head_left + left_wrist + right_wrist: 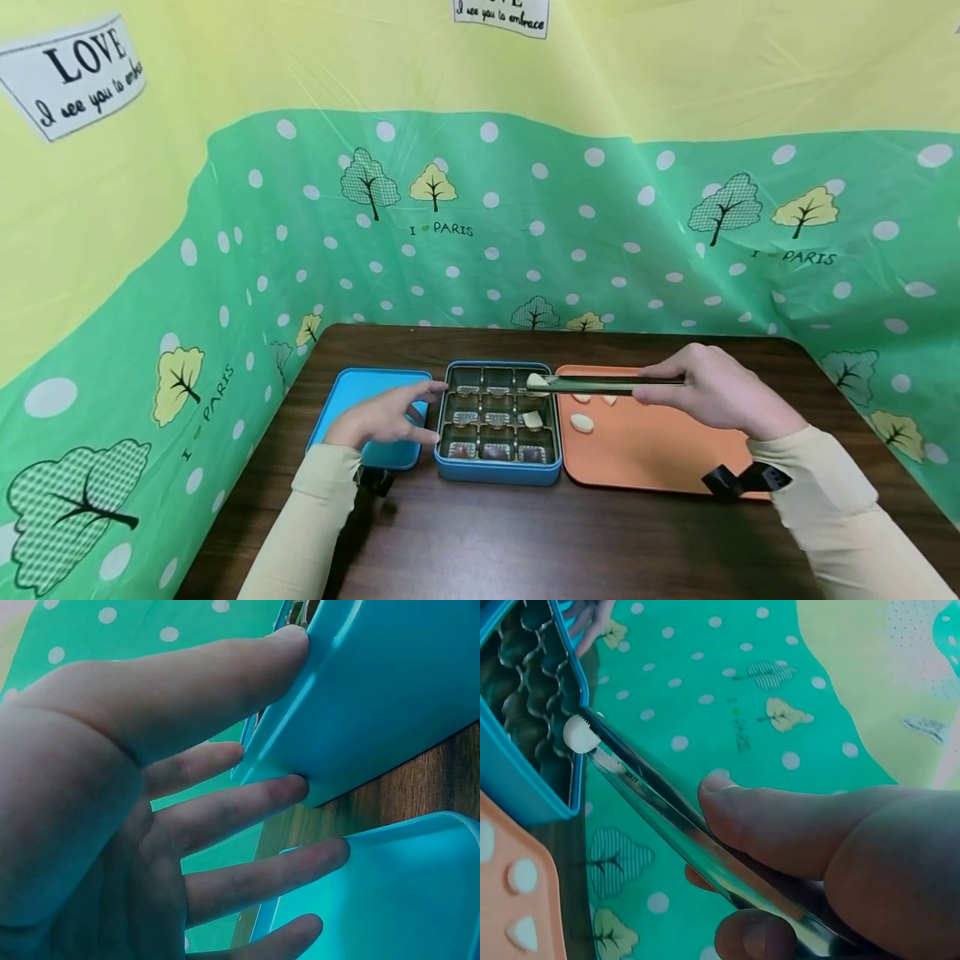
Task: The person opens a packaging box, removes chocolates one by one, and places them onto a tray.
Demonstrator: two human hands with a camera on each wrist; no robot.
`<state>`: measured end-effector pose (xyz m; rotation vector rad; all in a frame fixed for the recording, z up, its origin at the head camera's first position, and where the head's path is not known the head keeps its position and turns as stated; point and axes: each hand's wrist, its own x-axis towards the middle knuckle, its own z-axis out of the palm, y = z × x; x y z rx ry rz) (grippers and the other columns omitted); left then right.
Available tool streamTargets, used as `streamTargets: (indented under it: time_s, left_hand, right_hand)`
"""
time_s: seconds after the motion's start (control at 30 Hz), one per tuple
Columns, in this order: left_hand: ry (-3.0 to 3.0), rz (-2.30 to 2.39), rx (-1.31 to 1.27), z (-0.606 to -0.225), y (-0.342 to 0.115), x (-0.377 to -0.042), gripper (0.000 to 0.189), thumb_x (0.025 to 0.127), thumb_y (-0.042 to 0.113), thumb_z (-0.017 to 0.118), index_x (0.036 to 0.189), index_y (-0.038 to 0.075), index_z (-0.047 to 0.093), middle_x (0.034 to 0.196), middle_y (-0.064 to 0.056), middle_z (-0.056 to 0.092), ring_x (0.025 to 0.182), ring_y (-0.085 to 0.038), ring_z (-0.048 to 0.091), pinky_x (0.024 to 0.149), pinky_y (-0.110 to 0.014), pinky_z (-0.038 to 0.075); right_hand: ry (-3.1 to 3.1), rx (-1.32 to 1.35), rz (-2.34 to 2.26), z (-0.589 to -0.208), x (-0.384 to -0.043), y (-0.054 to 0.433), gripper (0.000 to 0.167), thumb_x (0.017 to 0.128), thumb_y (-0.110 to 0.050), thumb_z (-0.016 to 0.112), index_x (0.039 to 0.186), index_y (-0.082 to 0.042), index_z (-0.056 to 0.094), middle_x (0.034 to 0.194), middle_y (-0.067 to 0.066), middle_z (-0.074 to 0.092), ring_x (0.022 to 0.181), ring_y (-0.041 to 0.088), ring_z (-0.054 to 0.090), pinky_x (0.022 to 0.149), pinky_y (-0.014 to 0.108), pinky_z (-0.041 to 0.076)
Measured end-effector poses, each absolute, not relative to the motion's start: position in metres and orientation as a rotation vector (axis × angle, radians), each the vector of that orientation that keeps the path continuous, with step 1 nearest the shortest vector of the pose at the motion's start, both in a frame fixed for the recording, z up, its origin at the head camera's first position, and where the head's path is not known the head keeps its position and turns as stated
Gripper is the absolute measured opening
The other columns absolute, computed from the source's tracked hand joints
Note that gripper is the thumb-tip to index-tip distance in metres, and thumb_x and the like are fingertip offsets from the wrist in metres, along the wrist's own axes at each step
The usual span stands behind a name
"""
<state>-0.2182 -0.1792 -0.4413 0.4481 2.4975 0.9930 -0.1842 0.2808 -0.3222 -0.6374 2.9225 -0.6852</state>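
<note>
Right hand (716,392): fingers and thumb pinch the tongs (600,385), which are squeezed narrow on one white piece (536,381)
Piece: in the tong tips, left of the right hand and well out from its fingers, at the far right corner of the box (498,473)
Tong axis: runs leftward from the right hand, roughly level across the head view
Piece axis: looks rounded in the right wrist view; which way it is longest, I cannot tell
Corner cell (519,379): left of the right hand, in line with the tongs; whether the piece hangs above its walls or dips inside, I cannot tell
What counts: in my judgement, how the tips stand to that cell's walls and the rim
Left hand (386,417): fingers spread wide, holding nothing, thumb against the box's left side
Nearer hand: the right bears the piece through the tongs; the left is across the box from it
Seated piece (532,419): left of the right hand, one cell nearer the person
Tray (667,442): under the right hand, with loose pieces (582,423) left of that hand
Lid (386,377): under the left hand
</note>
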Motion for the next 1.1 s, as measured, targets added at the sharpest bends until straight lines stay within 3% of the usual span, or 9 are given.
streamTargets:
  time_s: [0.13,0.2,0.3,0.37,0.43,0.53,0.6,0.83,1.1]
  left_hand:
    - [2.496,0.986,0.448,-0.44,-0.18,-0.218,0.085,0.09,0.028,0.086,0.161,0.023,0.041,0.155,-0.013,0.053,0.118,-0.034,0.065,0.097,-0.054,0.056]
    - [2.491,0.991,0.444,-0.44,-0.18,-0.218,0.085,0.09,0.027,0.087,0.161,0.024,0.041,0.155,-0.013,0.052,0.118,-0.034,0.065,0.097,-0.054,0.056]
    - [2.496,0.998,0.442,-0.441,-0.18,-0.22,0.085,0.089,0.027,0.087,0.161,0.024,0.042,0.155,-0.014,0.052,0.119,-0.035,0.064,0.097,-0.054,0.056]
    - [2.498,1.002,0.441,-0.44,-0.179,-0.221,0.085,0.089,0.027,0.087,0.161,0.023,0.042,0.155,-0.014,0.052,0.119,-0.036,0.064,0.097,-0.055,0.056]
    - [2.501,0.996,0.436,-0.441,-0.18,-0.222,0.085,0.089,0.027,0.087,0.161,0.024,0.042,0.155,-0.014,0.053,0.119,-0.036,0.064,0.096,-0.055,0.056]
    - [2.496,0.989,0.427,-0.44,-0.179,-0.221,0.085,0.089,0.027,0.087,0.161,0.025,0.041,0.155,-0.013,0.053,0.118,-0.034,0.064,0.096,-0.055,0.057]
    - [2.495,0.984,0.418,-0.44,-0.179,-0.22,0.085,0.089,0.028,0.087,0.161,0.025,0.041,0.155,-0.012,0.053,0.119,-0.034,0.064,0.096,-0.054,0.056]
    - [2.514,0.972,0.403,-0.439,-0.178,-0.221,0.085,0.088,0.028,0.088,0.16,0.026,0.043,0.154,-0.012,0.054,0.118,-0.034,0.064,0.095,-0.054,0.057]
    - [2.508,0.968,0.403,-0.438,-0.177,-0.22,0.085,0.088,0.027,0.088,0.16,0.025,0.043,0.154,-0.012,0.054,0.117,-0.034,0.065,0.095,-0.054,0.057]
  right_hand:
    - [2.925,-0.623,-0.678,-0.322,-0.183,0.297,0.036,0.095,-0.044,0.077,0.116,-0.016,0.083,0.1,-0.001,0.081,0.071,0.006,0.062,0.061,0.027,0.046]
    - [2.933,-0.602,-0.664,-0.323,-0.181,0.305,0.037,0.096,-0.044,0.077,0.117,-0.014,0.083,0.106,0.002,0.081,0.073,0.006,0.064,0.063,0.027,0.047]
    - [2.945,-0.543,-0.633,-0.324,-0.178,0.317,0.044,0.096,-0.044,0.077,0.122,-0.009,0.08,0.083,0.005,0.078,0.054,0.005,0.051,0.055,0.026,0.043]
    - [2.946,-0.518,-0.615,-0.326,-0.176,0.325,0.047,0.096,-0.043,0.077,0.125,-0.006,0.078,0.075,0.002,0.074,0.05,0.006,0.045,0.054,0.027,0.041]
    - [2.943,-0.504,-0.596,-0.328,-0.175,0.332,0.047,0.096,-0.042,0.076,0.126,-0.005,0.077,0.075,0.002,0.074,0.05,0.007,0.044,0.054,0.027,0.04]
    - [2.933,-0.495,-0.572,-0.335,-0.173,0.343,0.044,0.097,-0.042,0.076,0.124,-0.007,0.079,0.099,0.006,0.08,0.063,0.006,0.056,0.06,0.026,0.042]
    - [2.933,-0.481,-0.55,-0.34,-0.172,0.349,0.043,0.096,-0.043,0.076,0.121,-0.009,0.08,0.105,0.006,0.08,0.067,0.007,0.057,0.06,0.027,0.042]
    - [2.921,-0.428,-0.489,-0.354,-0.172,0.359,0.037,0.093,-0.047,0.078,0.111,-0.016,0.084,0.099,0.0,0.078,0.07,0.009,0.057,0.055,0.028,0.042]
    - [2.883,-0.357,-0.436,-0.356,-0.172,0.36,0.041,0.092,-0.048,0.078,0.114,-0.014,0.083,0.101,0.004,0.078,0.075,0.015,0.059,0.054,0.032,0.042]
